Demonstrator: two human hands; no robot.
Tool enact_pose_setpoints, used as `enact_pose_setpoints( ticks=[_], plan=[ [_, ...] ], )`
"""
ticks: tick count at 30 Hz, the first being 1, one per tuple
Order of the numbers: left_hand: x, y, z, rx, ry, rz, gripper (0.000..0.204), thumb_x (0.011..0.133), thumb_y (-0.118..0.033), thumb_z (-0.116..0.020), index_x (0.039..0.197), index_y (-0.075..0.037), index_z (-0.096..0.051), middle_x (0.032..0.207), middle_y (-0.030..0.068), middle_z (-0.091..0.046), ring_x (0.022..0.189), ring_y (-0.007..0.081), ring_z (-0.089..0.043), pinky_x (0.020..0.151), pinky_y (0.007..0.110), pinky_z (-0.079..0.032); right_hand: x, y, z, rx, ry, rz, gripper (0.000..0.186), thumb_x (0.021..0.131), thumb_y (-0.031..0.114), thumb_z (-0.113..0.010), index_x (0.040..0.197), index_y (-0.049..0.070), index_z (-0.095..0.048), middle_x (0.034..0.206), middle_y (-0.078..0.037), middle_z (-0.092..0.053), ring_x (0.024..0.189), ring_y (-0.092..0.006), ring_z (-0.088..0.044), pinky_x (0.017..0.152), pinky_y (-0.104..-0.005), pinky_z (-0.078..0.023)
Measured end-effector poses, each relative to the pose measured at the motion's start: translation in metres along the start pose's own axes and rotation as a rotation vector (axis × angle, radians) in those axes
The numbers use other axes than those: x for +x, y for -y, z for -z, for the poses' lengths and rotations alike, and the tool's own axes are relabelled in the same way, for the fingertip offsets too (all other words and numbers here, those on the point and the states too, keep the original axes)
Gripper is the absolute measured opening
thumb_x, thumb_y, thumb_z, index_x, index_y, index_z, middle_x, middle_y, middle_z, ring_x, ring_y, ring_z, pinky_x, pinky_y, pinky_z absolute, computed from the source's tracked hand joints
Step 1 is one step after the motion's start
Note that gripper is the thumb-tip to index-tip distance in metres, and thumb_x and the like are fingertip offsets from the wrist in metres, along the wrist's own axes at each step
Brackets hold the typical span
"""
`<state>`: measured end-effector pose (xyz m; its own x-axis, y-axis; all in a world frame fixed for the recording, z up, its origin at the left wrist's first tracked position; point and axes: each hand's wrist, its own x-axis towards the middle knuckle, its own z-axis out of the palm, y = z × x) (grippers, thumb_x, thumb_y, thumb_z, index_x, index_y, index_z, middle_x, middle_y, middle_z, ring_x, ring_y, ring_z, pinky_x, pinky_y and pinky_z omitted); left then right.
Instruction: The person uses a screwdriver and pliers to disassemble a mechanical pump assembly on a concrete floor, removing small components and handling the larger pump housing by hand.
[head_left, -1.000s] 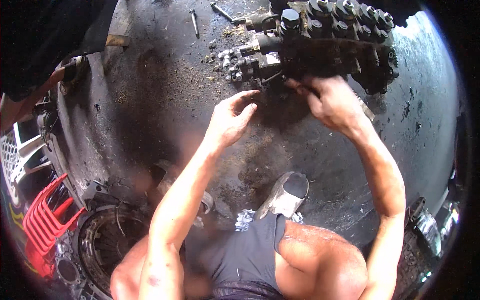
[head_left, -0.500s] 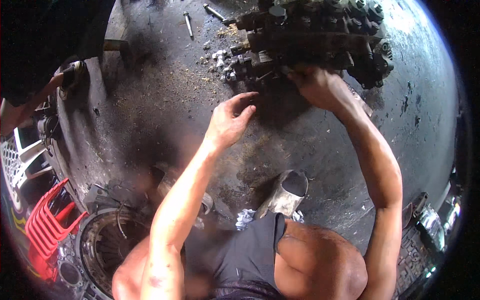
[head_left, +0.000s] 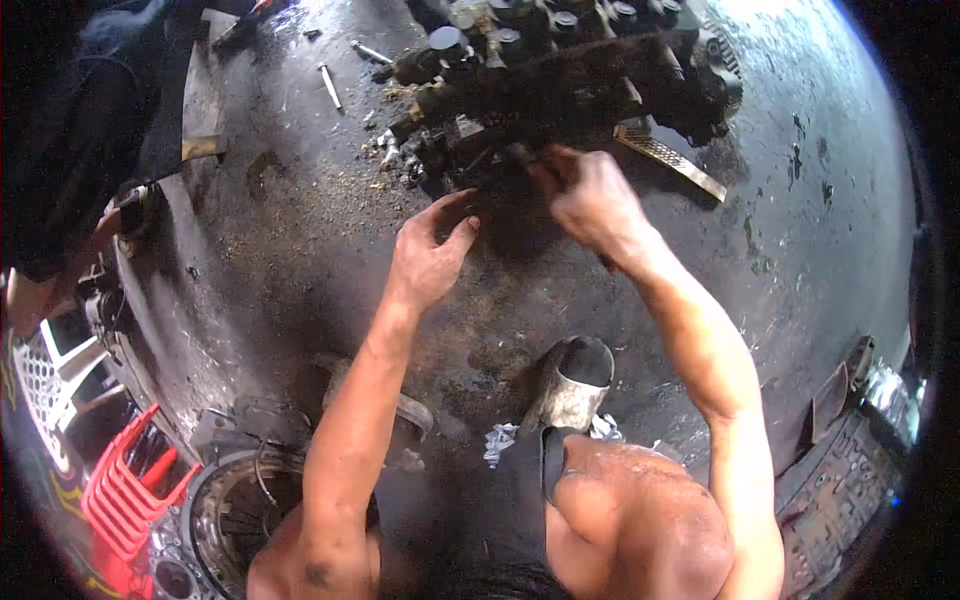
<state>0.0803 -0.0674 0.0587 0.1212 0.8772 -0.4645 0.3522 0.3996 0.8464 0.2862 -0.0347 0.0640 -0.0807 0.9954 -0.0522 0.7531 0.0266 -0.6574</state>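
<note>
We look down on a dark, gritty floor (head_left: 820, 260); nearest, a worn shoe (head_left: 572, 388) rests between our forearms; beyond it, our left hand (head_left: 428, 262) has thumb and fingers parted, with nothing seen between them; our right hand (head_left: 597, 205) curls its fingers at the block's shadowed near side, and we cannot tell whether they grip anything; the block (head_left: 590, 75) lies just beyond both hands, a perforated strip (head_left: 672, 163) at its right; farther off, two bolts (head_left: 330, 87) lie loose on the floor, while caps (head_left: 446, 40) sit in place on the block; what is done or left along its dark side, we cannot tell.
</note>
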Motion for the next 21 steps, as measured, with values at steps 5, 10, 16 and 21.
enact_pose_setpoints(
  ticks=[5,10,16,21],
  plan=[
    [0.002,-0.006,0.005,-0.044,0.087,0.021,0.036,0.089,-0.012,-0.06,0.123,-0.002,-0.057,0.101,0.0048,-0.065,0.083,0.0107,-0.058,0.078,0.025,-0.048,-0.016,-0.052,0.002,-0.233,0.14,-0.06,0.021,0.086,0.021,-0.057,0.094,0.002,-0.063,0.079,-0.027,-0.061,0.077,-0.0445,-0.06,0.065,-0.0459,-0.049],
    [0.01,0.001,-0.001,-0.157,0.056,-0.013,0.036,0.088,-0.012,-0.059,0.121,0.001,-0.057,0.101,0.0068,-0.067,0.09,0.0109,-0.06,0.083,0.027,-0.048,-0.005,-0.003,0.0,0.153,-0.036,0.175,0.022,0.083,0.019,-0.059,0.09,-0.002,-0.058,0.074,-0.025,-0.061,0.066,-0.0426,-0.061,0.059,-0.0478,-0.05],
    [0.013,-0.015,-0.016,-0.074,0.089,0.1,0.043,0.086,-0.015,-0.062,0.122,0.005,-0.054,0.099,0.011,-0.067,0.089,0.0134,-0.062,0.082,0.028,-0.049,-0.032,-0.046,-0.012,0.13,0.187,-0.174,0.025,0.087,0.021,-0.06,0.104,0.004,-0.065,0.089,-0.023,-0.065,0.081,-0.0391,-0.064,0.071,-0.0408,-0.052],
    [0.012,-0.023,-0.02,-0.098,0.028,0.118,0.043,0.087,-0.024,-0.066,0.118,0.004,-0.056,0.1,0.0078,-0.065,0.089,0.0121,-0.058,0.083,0.027,-0.046,-0.027,-0.013,-0.01,0.392,0.062,-0.251,0.024,0.089,0.018,-0.057,0.102,-0.001,-0.063,0.082,-0.026,-0.063,0.074,-0.0355,-0.065,0.064,-0.037,-0.048]
  ],
)
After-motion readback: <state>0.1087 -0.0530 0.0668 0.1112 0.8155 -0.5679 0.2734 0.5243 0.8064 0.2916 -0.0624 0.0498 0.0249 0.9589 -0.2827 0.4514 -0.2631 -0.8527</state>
